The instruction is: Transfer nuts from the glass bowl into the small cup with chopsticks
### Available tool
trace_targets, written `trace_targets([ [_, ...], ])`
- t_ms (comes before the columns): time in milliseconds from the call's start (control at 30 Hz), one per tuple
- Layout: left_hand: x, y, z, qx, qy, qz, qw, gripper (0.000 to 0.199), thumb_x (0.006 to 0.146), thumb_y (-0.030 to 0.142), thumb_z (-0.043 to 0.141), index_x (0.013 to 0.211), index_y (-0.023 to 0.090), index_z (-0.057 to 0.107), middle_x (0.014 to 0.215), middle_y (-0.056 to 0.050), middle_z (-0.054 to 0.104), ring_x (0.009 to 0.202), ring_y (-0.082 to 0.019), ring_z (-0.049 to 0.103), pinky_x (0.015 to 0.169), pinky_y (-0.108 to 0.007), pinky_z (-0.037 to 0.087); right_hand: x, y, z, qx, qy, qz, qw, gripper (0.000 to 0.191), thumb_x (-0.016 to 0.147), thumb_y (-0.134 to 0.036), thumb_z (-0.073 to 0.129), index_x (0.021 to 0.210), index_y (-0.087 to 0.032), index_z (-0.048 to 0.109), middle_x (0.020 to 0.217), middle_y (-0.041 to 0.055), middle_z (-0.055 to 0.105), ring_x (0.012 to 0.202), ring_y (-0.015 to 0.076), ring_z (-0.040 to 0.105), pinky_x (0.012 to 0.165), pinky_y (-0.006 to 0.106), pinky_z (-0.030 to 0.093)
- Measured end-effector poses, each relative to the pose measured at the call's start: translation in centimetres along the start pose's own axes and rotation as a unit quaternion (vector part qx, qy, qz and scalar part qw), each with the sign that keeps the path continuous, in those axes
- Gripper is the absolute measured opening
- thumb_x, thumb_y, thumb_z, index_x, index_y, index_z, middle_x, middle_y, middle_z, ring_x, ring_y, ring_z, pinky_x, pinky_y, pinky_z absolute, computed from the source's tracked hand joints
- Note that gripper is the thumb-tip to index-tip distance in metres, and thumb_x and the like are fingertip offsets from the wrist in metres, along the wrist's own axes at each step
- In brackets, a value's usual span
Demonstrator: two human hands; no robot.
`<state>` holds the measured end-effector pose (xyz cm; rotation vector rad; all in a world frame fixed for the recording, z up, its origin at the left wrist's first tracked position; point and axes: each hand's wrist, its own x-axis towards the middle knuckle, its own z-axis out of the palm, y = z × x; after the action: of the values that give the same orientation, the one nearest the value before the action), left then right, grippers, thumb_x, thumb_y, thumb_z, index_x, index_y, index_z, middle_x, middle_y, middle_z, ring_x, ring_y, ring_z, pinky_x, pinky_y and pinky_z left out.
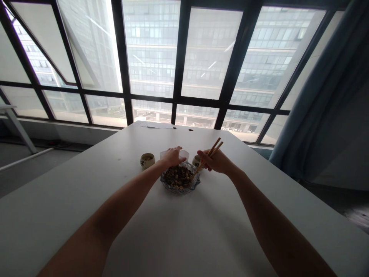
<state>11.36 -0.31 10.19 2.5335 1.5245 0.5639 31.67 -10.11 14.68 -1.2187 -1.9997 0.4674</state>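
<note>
A clear, wavy-edged bowl [181, 190] on the white table holds a heap of brown nuts or beans [177, 176]. My right hand [216, 161] grips a pair of wooden chopsticks [215, 148], their lower tips reaching the right side of the heap. Over the bowl's far left edge is my left hand [173, 156], its fingers spread and nothing seen held in it. Just behind it shows a translucent container [184, 155]. One small cream cup [147, 161] with a dark character and something light brown inside stands left; another cream cup [196, 161] is partly hidden beside my right hand.
The white table [178, 238] runs toward large black-framed windows [211, 54]. A thin white sheet [155, 125] lies at its far edge, near two dark round spots. A blue curtain [314, 100] hangs at the right, and a white table leg [21, 130] stands at the left.
</note>
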Motion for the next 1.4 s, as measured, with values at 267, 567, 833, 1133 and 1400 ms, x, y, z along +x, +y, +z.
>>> trace_targets([
  [267, 1.7, 0.4, 0.7, 0.024, -0.016, -0.001, 1.000, 0.063, 0.086, 0.046, 0.065, 0.140, 0.018, 0.048, 0.133, -0.017, 0.066, 0.127, -0.034, 0.059, 0.103, -0.043, 0.046, 0.1, 0.6, -0.1, 0.051, 0.009, 0.044, 0.998, 0.063, 0.084, -0.075, 0.057, 0.059, -0.018, 0.062, 0.045, 0.0024, 0.061, 0.034, 0.0108, 0.054, 0.035, 0.020, 0.041],
  [567, 2.3, -0.1, 1.3, 0.025, -0.020, -0.024, 0.999, 0.062, 0.086, 0.044, 0.066, 0.140, 0.021, 0.046, 0.129, -0.016, 0.068, 0.121, -0.030, 0.064, 0.098, -0.039, 0.050, 0.2, 1.3, -0.2, 0.063, 0.042, 0.054, 0.996, 0.067, 0.083, -0.079, 0.054, 0.057, -0.017, 0.062, 0.044, 0.0034, 0.061, 0.034, 0.0105, 0.054, 0.035, 0.019, 0.040],
  [833, 2.4, -0.2, 1.8, 0.003, -0.007, -0.025, 1.000, 0.060, 0.086, 0.043, 0.066, 0.139, 0.022, 0.046, 0.130, -0.015, 0.068, 0.121, -0.030, 0.064, 0.098, -0.039, 0.050, 0.3, 1.0, 0.5, 0.069, 0.048, 0.056, 0.995, 0.068, 0.081, -0.080, 0.055, 0.054, -0.018, 0.061, 0.043, 0.0034, 0.060, 0.034, 0.0111, 0.054, 0.035, 0.020, 0.041],
  [1133, 2.3, -0.2, 1.7, -0.004, -0.003, -0.017, 1.000, 0.062, 0.085, 0.042, 0.068, 0.139, 0.020, 0.046, 0.131, -0.017, 0.067, 0.121, -0.030, 0.064, 0.098, -0.038, 0.050, 0.1, 0.7, 0.0, 0.056, 0.032, 0.051, 0.997, 0.069, 0.082, -0.081, 0.053, 0.056, -0.017, 0.062, 0.043, 0.0036, 0.061, 0.033, 0.0105, 0.054, 0.035, 0.020, 0.040],
  [1400, 2.4, -0.3, 1.8, -0.007, 0.005, -0.007, 1.000, 0.065, 0.082, 0.042, 0.071, 0.138, 0.019, 0.047, 0.130, -0.016, 0.067, 0.119, -0.031, 0.065, 0.098, -0.038, 0.051, -0.1, -0.2, -0.4, 0.013, -0.051, 0.014, 0.999, 0.060, 0.089, -0.069, 0.055, 0.061, -0.017, 0.063, 0.049, 0.0028, 0.063, 0.038, 0.0108, 0.057, 0.040, 0.021, 0.043],
])
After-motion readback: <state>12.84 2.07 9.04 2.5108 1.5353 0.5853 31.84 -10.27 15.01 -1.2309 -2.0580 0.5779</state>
